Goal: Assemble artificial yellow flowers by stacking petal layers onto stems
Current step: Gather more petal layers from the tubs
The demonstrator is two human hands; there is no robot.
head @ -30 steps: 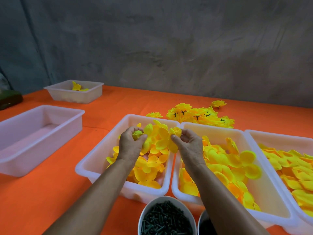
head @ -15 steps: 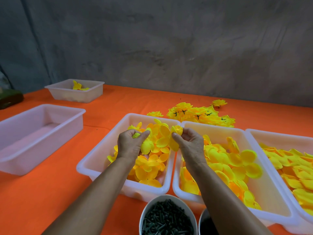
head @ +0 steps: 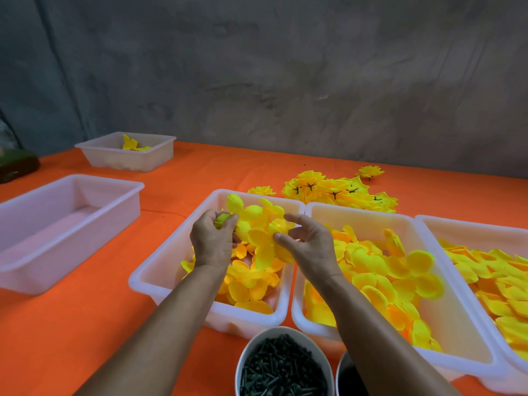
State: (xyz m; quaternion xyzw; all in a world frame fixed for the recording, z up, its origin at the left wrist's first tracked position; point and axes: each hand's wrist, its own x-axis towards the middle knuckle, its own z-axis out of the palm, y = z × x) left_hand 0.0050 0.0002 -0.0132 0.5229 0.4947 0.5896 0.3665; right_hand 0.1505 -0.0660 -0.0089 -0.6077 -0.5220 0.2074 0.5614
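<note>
Finished flowers (head: 340, 190) lie on the table (head: 85, 324). The left hand (head: 213, 241) pinches a half-built flower (head: 257, 224), perhaps on a stem; the right hand (head: 310, 242) is released, and many petals (head: 385, 281) remain.

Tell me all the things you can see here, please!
Table: one, orange cover, under everything.
Wall: one, grey, behind the table.
Tubs with petals: three, white, side by side in front; left tub, middle tub, right tub.
Petals: many, yellow, in those three tubs.
Bare tub: one, white, at the left.
Far tub: one, white, back left, a few yellow petals inside.
Flowers: a pile, yellow with dark centres, behind the tubs.
Bowl: one, white, nearest edge, full of dark green stems.
Second bowl: one, dark inside, mostly hidden by the arm.
Dark object: one, green-black, far left edge, unclear.
Left hand: holds a petal bunch over the left tub.
Right hand: fingers spread, touching the bunch.
</note>
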